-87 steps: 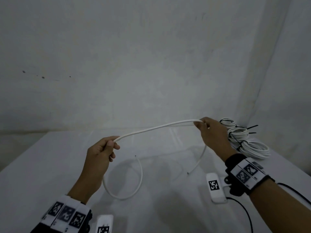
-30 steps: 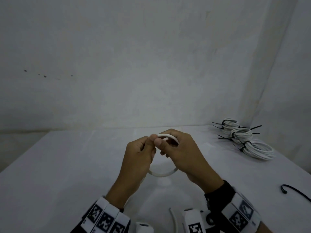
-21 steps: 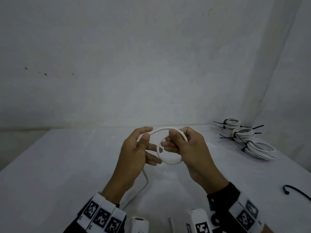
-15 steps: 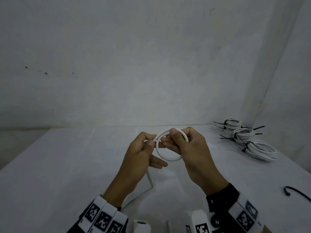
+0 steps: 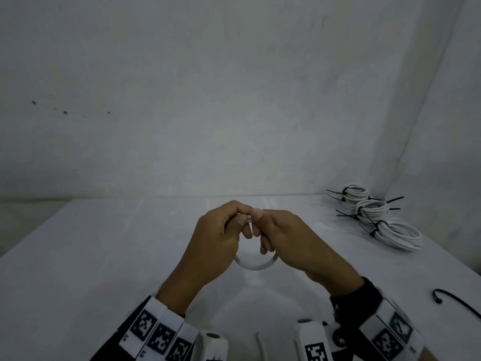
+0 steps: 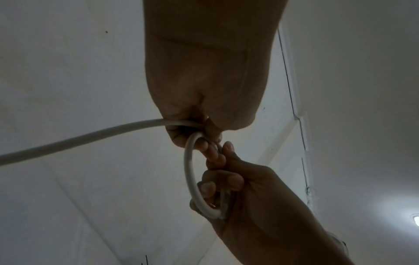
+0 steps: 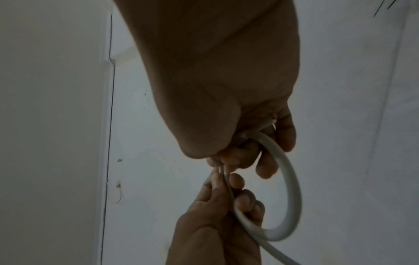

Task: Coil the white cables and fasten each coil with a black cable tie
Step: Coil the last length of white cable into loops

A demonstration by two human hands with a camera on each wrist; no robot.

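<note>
Above the middle of the white table (image 5: 104,256), my left hand (image 5: 234,222) and right hand (image 5: 268,225) meet fingertip to fingertip. Both pinch the top of a small loop of white cable (image 5: 256,266), whose lower arc hangs beneath them. In the left wrist view the loop (image 6: 189,170) runs from my left fingers (image 6: 199,143) into my curled right hand (image 6: 226,184), and the cable's free length (image 6: 79,139) trails off to the left. In the right wrist view the loop (image 7: 292,188) curves from my right hand (image 7: 267,161) down to my left fingers (image 7: 226,197).
Three white coils (image 5: 374,217) fastened with black ties lie at the table's back right, near the wall corner. A loose black cable tie (image 5: 453,300) lies at the right edge. A cable end (image 5: 260,345) shows at the near edge between my wrists.
My hands have closed together over the top of the loop. The loop, held up facing me half a second ago, now hangs below my fingers.
</note>
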